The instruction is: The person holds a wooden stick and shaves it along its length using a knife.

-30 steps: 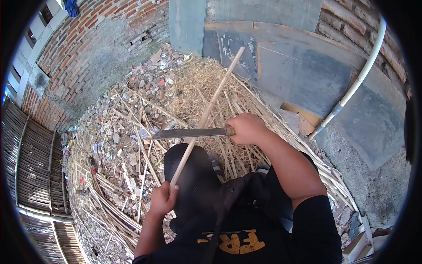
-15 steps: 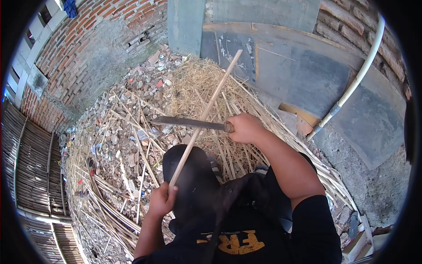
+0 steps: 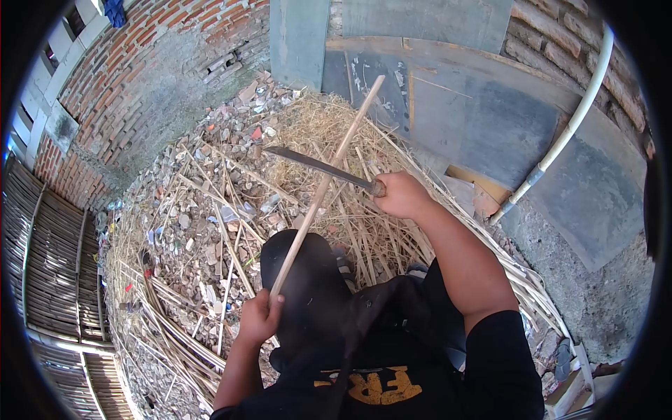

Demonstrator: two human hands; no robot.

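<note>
In my left hand (image 3: 260,318) is the near end of a long pale bamboo strip (image 3: 305,227), gripped by closed fingers beside my knee. The strip slants up and away to the right, its far end above the straw. My right hand (image 3: 402,196) is wrapped round the short handle of a machete (image 3: 316,164). Its dark blade points left and crosses the upper half of the strip; it looks to be touching it. Beneath both lies a heap of thin shavings (image 3: 315,129).
Several cut strips (image 3: 175,332) lie on rubble (image 3: 185,224) at the left, and more run along the right. Grey panels (image 3: 483,133) lean on the back wall, with a white pole (image 3: 574,122) against them. A woven bamboo screen (image 3: 52,245) stands left.
My right hand has moved slightly right and up, and the machete's blade has tilted, its tip now higher and farther right. It crosses the strip farther up. My left hand stays almost still.
</note>
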